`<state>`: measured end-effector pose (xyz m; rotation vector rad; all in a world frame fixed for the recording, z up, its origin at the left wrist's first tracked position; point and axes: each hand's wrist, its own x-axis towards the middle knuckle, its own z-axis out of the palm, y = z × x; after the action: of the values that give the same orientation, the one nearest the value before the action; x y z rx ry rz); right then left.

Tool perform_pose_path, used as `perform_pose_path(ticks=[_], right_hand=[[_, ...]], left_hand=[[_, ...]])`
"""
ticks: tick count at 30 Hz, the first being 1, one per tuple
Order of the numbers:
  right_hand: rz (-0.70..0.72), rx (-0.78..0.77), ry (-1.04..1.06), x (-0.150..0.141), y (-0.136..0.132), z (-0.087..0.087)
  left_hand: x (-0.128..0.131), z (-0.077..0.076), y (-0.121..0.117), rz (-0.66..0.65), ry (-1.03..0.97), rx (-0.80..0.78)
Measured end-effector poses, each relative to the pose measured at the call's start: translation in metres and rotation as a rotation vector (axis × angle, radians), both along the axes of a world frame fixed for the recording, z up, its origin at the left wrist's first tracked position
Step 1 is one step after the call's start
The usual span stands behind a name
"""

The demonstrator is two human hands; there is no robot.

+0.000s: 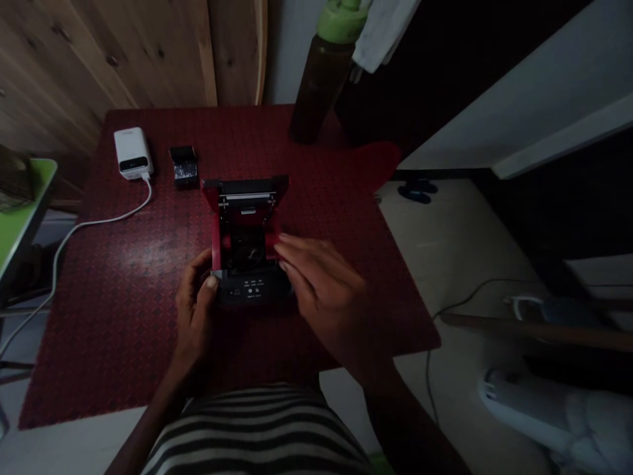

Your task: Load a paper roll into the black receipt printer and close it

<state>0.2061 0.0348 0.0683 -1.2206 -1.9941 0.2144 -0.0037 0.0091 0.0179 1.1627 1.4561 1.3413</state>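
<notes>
A small red and black printer-like device (246,232) sits with its lid flipped open on a table covered with a red patterned cloth (123,277). My left hand (198,300) grips the device's front left corner, thumb on its top edge. My right hand (319,284) rests against the device's right side, fingers stretched toward the open compartment. The dark inside of the compartment is hard to make out. A row of small buttons shows on the front panel between my hands.
A white power bank (131,153) with a white cable (89,224) lies at the back left, a small black block (184,165) beside it. A dark bottle with a green cap (324,72) stands at the back. A green tray edge (20,211) is at far left.
</notes>
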Motion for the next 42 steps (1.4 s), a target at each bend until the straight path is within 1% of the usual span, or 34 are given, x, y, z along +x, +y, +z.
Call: perform_pose_path(ticks=[2, 4, 6, 8, 10, 13, 16, 18, 22, 25, 28, 30, 32, 34, 36, 37, 39, 40, 42], right_hand=[[0.095, -0.065, -0.171, -0.013, 0.025, 0.006], [0.159, -0.192, -0.388, -0.03, 0.046, 0.013], [0.183, -0.303, -0.568, -0.046, 0.061, 0.02], [0.183, -0.367, -0.671, -0.059, 0.07, 0.026], [0.179, -0.399, -0.726, -0.066, 0.075, 0.028], [0.168, -0.419, -0.788, -0.071, 0.079, 0.027], [0.165, -0.438, -0.824, -0.071, 0.083, 0.025], [0.172, -0.474, -0.83, -0.071, 0.084, 0.027], [0.121, -0.542, -0.836, -0.072, 0.082, 0.035], [0.092, -0.531, -0.81, -0.075, 0.075, 0.039], [0.063, -0.481, -0.71, -0.069, 0.061, 0.043], [0.06, -0.407, -0.549, -0.053, 0.052, 0.048], [0.084, -0.341, -0.306, -0.027, 0.047, 0.056], [0.107, -0.322, -0.033, 0.005, 0.049, 0.06], [0.076, -0.311, 0.198, 0.036, 0.059, 0.057], [0.04, -0.305, 0.286, 0.049, 0.066, 0.051], [-0.038, -0.282, 0.44, 0.068, 0.084, 0.029], [-0.053, -0.284, 0.51, 0.074, 0.093, 0.015], [-0.085, -0.329, 0.586, 0.078, 0.109, -0.018]], left_hand=[[0.001, -0.006, 0.001, -0.011, 0.012, 0.072], [0.0, -0.011, 0.002, -0.016, 0.024, 0.111], [-0.001, -0.014, 0.002, -0.027, 0.029, 0.117], [-0.002, -0.015, 0.002, -0.035, 0.025, 0.109], [-0.003, -0.015, 0.002, -0.035, 0.024, 0.098], [-0.004, -0.017, 0.001, -0.028, 0.026, 0.073], [-0.005, -0.022, 0.002, -0.027, 0.031, 0.076], [-0.007, -0.027, 0.003, -0.036, 0.036, 0.095], [-0.009, -0.033, 0.004, -0.049, 0.038, 0.105], [-0.009, -0.033, 0.004, -0.055, 0.019, 0.101], [-0.009, -0.031, 0.004, -0.057, 0.021, 0.107], [-0.009, -0.03, 0.004, -0.057, 0.034, 0.107], [-0.01, -0.029, 0.003, -0.05, 0.048, 0.098], [-0.011, -0.028, 0.003, -0.046, 0.059, 0.087], [-0.012, -0.028, 0.003, -0.045, 0.064, 0.085], [-0.012, -0.028, 0.003, -0.046, 0.065, 0.086], [-0.012, -0.028, 0.005, -0.048, 0.068, 0.093], [-0.012, -0.028, 0.005, -0.047, 0.071, 0.1], [-0.012, -0.028, 0.006, -0.047, 0.076, 0.111]])
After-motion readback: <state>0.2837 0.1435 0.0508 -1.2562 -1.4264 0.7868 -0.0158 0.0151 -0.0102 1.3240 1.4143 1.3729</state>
